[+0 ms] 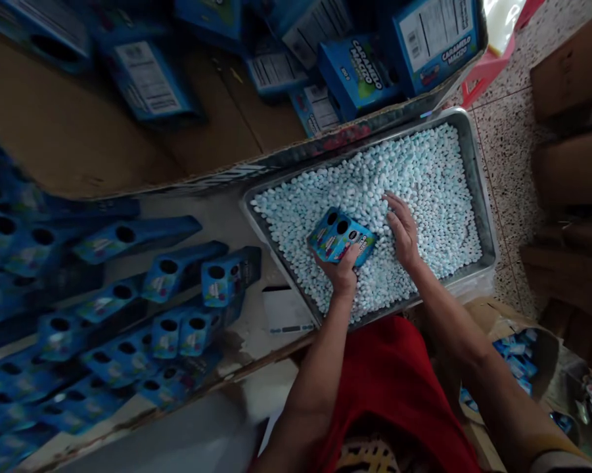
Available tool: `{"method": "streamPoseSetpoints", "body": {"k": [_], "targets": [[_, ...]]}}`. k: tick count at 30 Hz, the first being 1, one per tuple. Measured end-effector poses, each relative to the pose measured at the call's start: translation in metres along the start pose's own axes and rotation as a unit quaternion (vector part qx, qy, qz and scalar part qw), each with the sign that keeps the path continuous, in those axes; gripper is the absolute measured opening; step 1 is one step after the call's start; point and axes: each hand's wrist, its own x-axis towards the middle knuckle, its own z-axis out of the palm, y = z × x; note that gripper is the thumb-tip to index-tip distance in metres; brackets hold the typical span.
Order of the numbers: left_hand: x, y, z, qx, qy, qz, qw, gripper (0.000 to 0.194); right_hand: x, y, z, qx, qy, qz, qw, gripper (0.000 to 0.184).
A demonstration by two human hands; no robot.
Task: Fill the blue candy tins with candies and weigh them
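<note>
Blue box [341, 234] over the metal tray [487, 220]

The left hand [343, 274] grasps it there, presumably so spills land among the pellets [424, 174]; the right hand [403, 230] curls loosely at them, whether holding any, I cannot tell

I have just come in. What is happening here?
A person's left hand holds a blue box over a metal tray filled with pale blue and white pellets. The right hand is at the pellets, just beside the box. More blue cartons stand to the left; others lie inside a cardboard case behind the tray.
</note>
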Motion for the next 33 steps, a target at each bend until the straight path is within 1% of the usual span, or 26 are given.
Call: {"method": "streamPoseSetpoints", "body": {"k": [1,2,3,4,5,7,9,11,12,13,15,17,19,21,23,26,29,31,33], "targets": [[0.001,0.007,0.007,-0.008,0.019,0.002,1.0,0.081,-0.002,0.001,0.006,0.041,0.031,0.044,0.998,0.064],[0.001,0.015,0.012,-0.014,0.022,0.003,1.0,0.082,-0.003,0.002,0.011,0.087,0.064,0.092,0.99,0.065],[0.001,0.024,0.014,-0.015,0.005,0.004,1.0,0.082,-0.002,0.003,0.014,0.136,0.092,0.137,0.977,0.066],[0.001,0.034,0.012,-0.013,-0.025,0.006,1.0,0.082,0.0,0.004,0.016,0.183,0.111,0.172,0.962,0.066],[0.003,0.044,0.008,-0.01,-0.055,0.01,0.998,0.082,0.003,0.003,0.017,0.222,0.121,0.194,0.948,0.067],[0.008,0.062,-0.008,0.006,-0.109,0.035,0.993,0.087,0.01,-0.005,0.012,0.286,0.107,0.21,0.929,0.068],[0.017,0.076,-0.028,0.043,-0.156,0.084,0.983,0.092,0.015,-0.019,0.004,0.352,0.064,0.213,0.909,0.066],[0.026,0.084,-0.044,0.09,-0.198,0.12,0.969,0.091,0.015,-0.038,-0.005,0.411,0.018,0.214,0.886,0.061],[0.029,0.086,-0.05,0.112,-0.21,0.126,0.963,0.089,0.012,-0.049,-0.009,0.429,0.0,0.214,0.878,0.058],[0.031,0.086,-0.054,0.128,-0.214,0.124,0.961,0.087,0.008,-0.059,-0.011,0.433,-0.009,0.21,0.876,0.056],[0.032,0.086,-0.058,0.146,-0.216,0.118,0.958,0.084,-0.001,-0.08,-0.011,0.42,-0.015,0.195,0.886,0.054],[0.03,0.085,-0.059,0.158,-0.221,0.129,0.954,0.082,-0.009,-0.097,-0.008,0.397,-0.004,0.177,0.9,0.051],[0.028,0.086,-0.058,0.171,-0.221,0.146,0.949,0.082,-0.014,-0.108,-0.002,0.38,0.022,0.154,0.912,0.048],[0.028,0.089,-0.057,0.188,-0.213,0.16,0.945,0.082,-0.016,-0.112,0.003,0.354,0.041,0.116,0.927,0.047],[0.029,0.092,-0.057,0.202,-0.216,0.167,0.94,0.08,-0.016,-0.113,0.006,0.301,0.025,0.076,0.95,0.049],[0.031,0.096,-0.058,0.22,-0.249,0.169,0.928,0.075,-0.015,-0.115,0.008,0.214,-0.02,0.046,0.976,0.057],[0.031,0.099,-0.059,0.242,-0.253,0.18,0.919,0.079,-0.012,-0.124,0.01,0.18,-0.014,0.03,0.983,0.058],[0.031,0.102,-0.061,0.257,-0.242,0.192,0.916,0.084,-0.012,-0.131,0.013,0.197,-0.003,0.015,0.98,0.056],[0.031,0.106,-0.064,0.274,-0.242,0.214,0.906,0.086,-0.013,-0.136,0.018,0.232,-0.001,0.002,0.973,0.056]]}}
